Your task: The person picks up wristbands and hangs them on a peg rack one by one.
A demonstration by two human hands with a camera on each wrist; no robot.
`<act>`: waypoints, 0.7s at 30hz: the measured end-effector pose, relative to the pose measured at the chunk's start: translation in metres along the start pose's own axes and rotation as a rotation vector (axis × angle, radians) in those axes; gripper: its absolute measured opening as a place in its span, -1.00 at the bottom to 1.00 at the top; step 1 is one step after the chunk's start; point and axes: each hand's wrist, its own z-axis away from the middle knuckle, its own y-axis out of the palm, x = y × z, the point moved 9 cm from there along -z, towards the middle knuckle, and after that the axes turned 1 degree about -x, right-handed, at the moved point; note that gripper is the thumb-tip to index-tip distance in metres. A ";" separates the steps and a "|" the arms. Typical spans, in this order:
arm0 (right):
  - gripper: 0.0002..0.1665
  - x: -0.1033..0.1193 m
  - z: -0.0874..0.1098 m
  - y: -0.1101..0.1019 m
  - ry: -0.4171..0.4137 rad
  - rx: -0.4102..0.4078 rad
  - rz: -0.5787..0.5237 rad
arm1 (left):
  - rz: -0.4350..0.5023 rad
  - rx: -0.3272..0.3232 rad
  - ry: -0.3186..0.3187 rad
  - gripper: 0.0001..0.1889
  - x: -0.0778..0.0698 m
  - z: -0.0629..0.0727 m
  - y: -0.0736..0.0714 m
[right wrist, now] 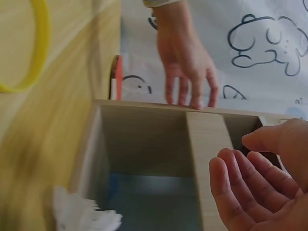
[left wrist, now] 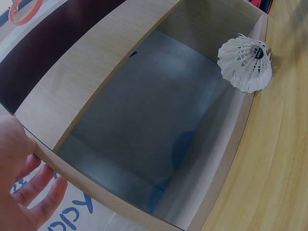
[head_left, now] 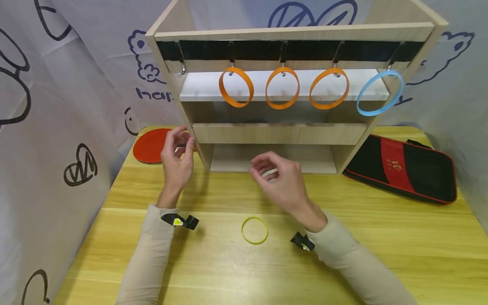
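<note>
My left hand (head_left: 178,154) is at the left side panel of a wooden rack (head_left: 280,134), its fingertips right at the panel's outer face. In front of the lower shelf, my right hand (head_left: 284,180) hangs with loosely bent fingers and nothing between them. A white shuttlecock (left wrist: 245,62) sits at the rack's lower front edge; in the head view my right hand mostly hides it. On the table nearer to me lies a thin yellow ring (head_left: 254,230). Three orange rings (head_left: 282,88) and a light blue ring (head_left: 380,93) hang from the rack's hooks.
The leftmost hook (head_left: 182,63) bears no ring. A red table tennis paddle (head_left: 152,146) lies beside the rack on the left. To the right, a black and red case (head_left: 400,169) rests on the wooden table (head_left: 236,275). White drawn-on cloth (head_left: 57,106) hangs around the table.
</note>
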 end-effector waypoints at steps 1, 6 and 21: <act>-0.85 -0.002 0.002 0.001 -0.001 0.009 0.002 | 0.001 0.000 -0.001 -0.63 0.000 0.000 0.000; -0.84 -0.015 0.013 0.010 0.016 0.056 0.023 | 0.006 -0.001 0.000 -0.63 0.000 0.000 0.001; -0.95 -0.046 0.040 0.033 0.102 0.218 0.110 | -0.003 0.000 -0.004 -0.63 0.001 0.000 0.000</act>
